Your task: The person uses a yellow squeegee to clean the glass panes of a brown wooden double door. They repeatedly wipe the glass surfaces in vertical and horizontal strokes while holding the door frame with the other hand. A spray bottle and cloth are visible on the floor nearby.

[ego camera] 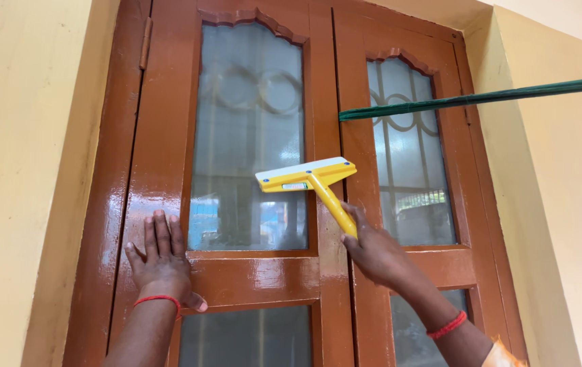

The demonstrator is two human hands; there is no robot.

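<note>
Wrapped tight around the yellow squeegee [311, 182] handle, right hand [372, 253] at centre frame; blade against the left glass pane [247, 136]. Spread flat on the brown window frame [162, 170], left hand [163, 261], lower left. Probably light, stiff plastic, best gripped low on the handle. Crossing upper right, a green pole [481, 97].

Single head-worn view, close in, faces straight on and slightly upward at a brown wooden window [325, 272], frame filling the centre, yellow wall [19, 170] at left and right edges, both forearms entering from the bottom edge.
</note>
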